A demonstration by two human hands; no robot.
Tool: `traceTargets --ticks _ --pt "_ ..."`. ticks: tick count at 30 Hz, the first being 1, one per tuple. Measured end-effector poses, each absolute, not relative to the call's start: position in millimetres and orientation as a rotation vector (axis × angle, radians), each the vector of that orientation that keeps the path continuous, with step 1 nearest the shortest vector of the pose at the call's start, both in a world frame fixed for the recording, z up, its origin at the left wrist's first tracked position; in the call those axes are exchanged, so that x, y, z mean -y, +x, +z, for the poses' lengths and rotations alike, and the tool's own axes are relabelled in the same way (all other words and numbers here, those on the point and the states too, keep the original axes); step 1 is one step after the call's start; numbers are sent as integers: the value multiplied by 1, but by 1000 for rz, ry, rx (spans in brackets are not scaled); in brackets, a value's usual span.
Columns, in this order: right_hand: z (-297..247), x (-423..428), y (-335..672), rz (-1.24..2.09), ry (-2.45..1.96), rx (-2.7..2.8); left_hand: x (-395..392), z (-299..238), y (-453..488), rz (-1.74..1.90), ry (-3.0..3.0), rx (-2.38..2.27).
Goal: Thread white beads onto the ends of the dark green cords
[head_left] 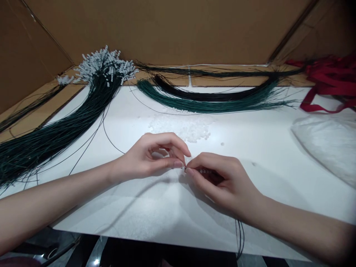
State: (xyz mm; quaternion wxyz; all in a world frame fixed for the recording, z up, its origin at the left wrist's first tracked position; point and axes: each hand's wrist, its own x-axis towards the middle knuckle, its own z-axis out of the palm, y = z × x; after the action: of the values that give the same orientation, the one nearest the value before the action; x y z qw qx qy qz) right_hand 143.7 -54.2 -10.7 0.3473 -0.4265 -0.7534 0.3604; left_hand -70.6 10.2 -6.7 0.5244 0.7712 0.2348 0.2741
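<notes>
In front of me, over the white board, my right hand point(222, 174) pinches a thin dark wire strung with small white beads point(204, 171). Part of this beaded wire is hidden under its fingers. Dark wire strands point(239, 237) hang below the right wrist past the board's front edge. My left hand point(158, 154) meets it from the left, thumb and a finger closed at the wire's end by a tiny white bead point(183, 169). Its index finger arches above the thumb. Behind both hands lies a loose spread of white beads point(180, 126).
On the left lies a thick bundle of dark green wires point(69, 111) with white beaded tips point(107, 65). Green wires point(194, 104) and black wires point(217, 95) curve along the back. Red ribbon point(328, 81) and a translucent plastic bag point(330, 144) are at right. Brown cardboard walls point(167, 29) rise behind.
</notes>
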Motion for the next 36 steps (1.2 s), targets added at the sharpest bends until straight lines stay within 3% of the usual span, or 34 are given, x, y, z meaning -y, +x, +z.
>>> traceTargets --ticks 36 --pt "-12 55 144 1106 -1105 1847 -10 -6 -68 642 1864 -570"
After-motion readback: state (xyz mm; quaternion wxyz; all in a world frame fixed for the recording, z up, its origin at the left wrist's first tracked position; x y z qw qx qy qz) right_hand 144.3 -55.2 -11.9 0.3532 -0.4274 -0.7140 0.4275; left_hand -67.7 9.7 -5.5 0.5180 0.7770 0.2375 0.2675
